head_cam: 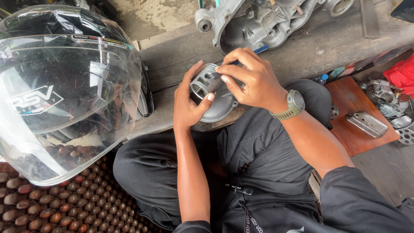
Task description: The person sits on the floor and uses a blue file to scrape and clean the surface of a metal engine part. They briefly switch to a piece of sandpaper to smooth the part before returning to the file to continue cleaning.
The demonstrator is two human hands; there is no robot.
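Observation:
My left hand (189, 101) grips a small grey metal piston-like part (204, 82) from the left, thumb on its lower edge. It rests over a rounded grey metal cover (220, 108) at the edge of a worn wooden bench (172, 64). My right hand (252, 77), with an olive wristwatch, comes in from the right. Its fingertips press on the top of the part, and a thin blue-tipped tool (261, 49) shows under the fingers. I am seated, with black trousers below both arms.
A black helmet with a clear visor (64, 86) fills the left. A large aluminium engine casing (258, 19) lies at the bench's far side. A reddish board (366, 116) with metal parts sits to the right. A wooden beaded seat mat (64, 203) covers the lower left.

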